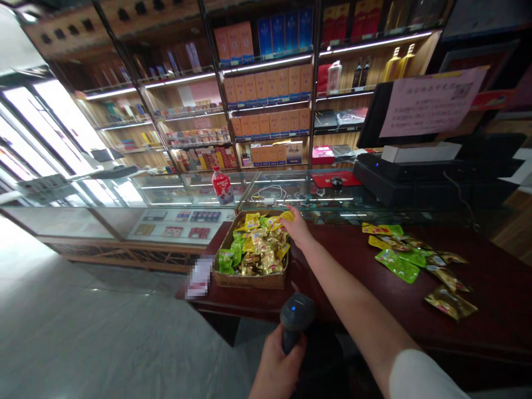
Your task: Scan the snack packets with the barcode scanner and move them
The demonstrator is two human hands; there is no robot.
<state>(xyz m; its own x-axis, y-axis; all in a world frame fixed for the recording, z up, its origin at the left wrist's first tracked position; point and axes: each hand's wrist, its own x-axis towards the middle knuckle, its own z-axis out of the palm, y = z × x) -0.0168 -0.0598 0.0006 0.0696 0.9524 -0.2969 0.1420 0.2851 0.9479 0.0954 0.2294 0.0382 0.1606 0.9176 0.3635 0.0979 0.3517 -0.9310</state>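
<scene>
My left hand (pixel 280 360) is wrapped around the handle of a dark barcode scanner (pixel 297 311) with a small blue light, low in front of the table. Stretched forward, my right hand (pixel 297 226) pinches a yellow snack packet (pixel 286 216) at the far right corner of a cardboard box (pixel 249 280). Gold, yellow and green snack packets (pixel 260 244) fill the box to its rim. To the right, a loose group of similar packets (pixel 397 265) lies on the dark red table (pixel 332 249). A gold packet (pixel 451 302) sits nearest the table's front edge.
A red-labelled bottle (pixel 222 186) and a white cable (pixel 270 194) stand and lie on the glass counter behind. A mouse (pixel 336 182) rests on a red mat, left of the black register (pixel 411 177). A blurred paper (pixel 199 277) lies by the table's left edge.
</scene>
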